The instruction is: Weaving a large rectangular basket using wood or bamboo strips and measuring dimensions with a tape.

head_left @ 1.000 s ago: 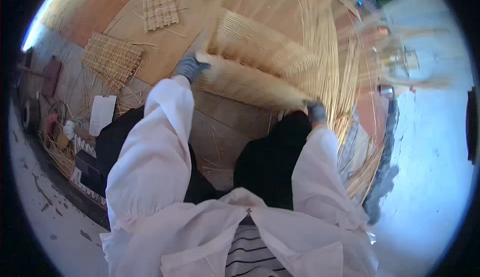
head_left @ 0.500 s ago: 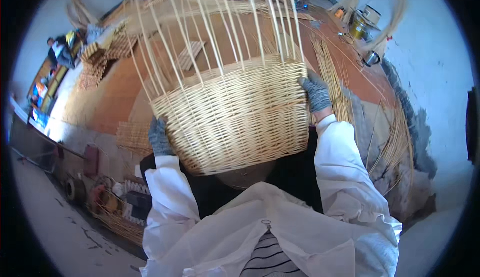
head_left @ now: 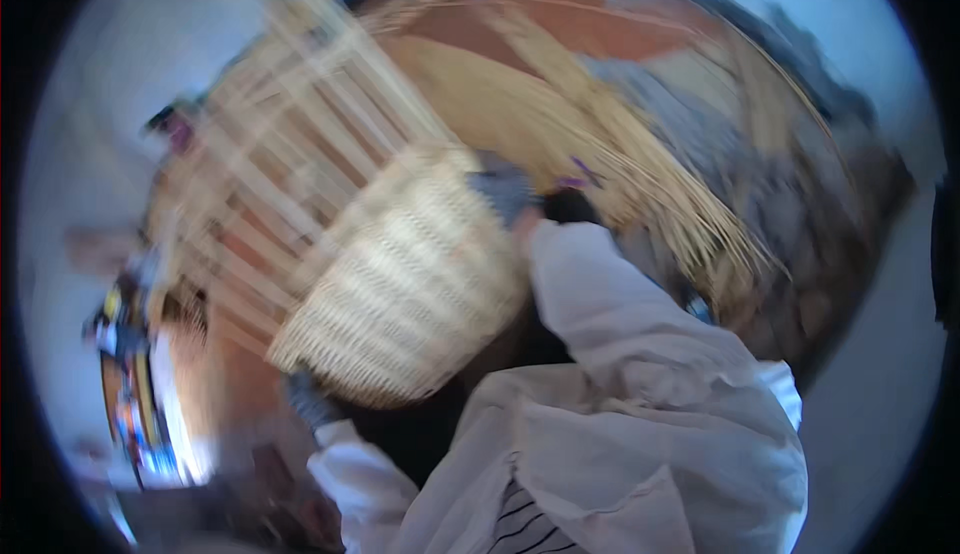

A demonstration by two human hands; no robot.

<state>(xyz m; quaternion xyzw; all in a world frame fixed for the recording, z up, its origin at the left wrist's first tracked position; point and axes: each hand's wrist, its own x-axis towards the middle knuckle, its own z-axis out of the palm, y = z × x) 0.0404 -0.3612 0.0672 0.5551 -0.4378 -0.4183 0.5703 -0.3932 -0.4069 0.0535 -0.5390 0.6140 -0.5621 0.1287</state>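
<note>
A pale, part-woven wicker basket (head_left: 405, 274) is held between my two hands, tilted, with its long upright stakes (head_left: 320, 119) fanning away toward the upper left. My left hand (head_left: 312, 401), in a grey knit glove, grips the basket's lower left edge. At its upper right edge my right hand (head_left: 503, 190), gloved the same way, is closed on the weave. Motion smears the stakes and both hands, and the fingers behind the basket are hidden.
Bundles of long pale wicker rods (head_left: 660, 174) lie on the floor to the right, near crumpled grey sheeting (head_left: 650, 104). At far left stands a low shelf with colourful items (head_left: 130, 409). Reddish-brown boarding (head_left: 620, 24) covers part of the floor.
My view has swung to the right. The basket, still in both hands, has moved left in the picture and tilted, so its stakes point to the upper left.
</note>
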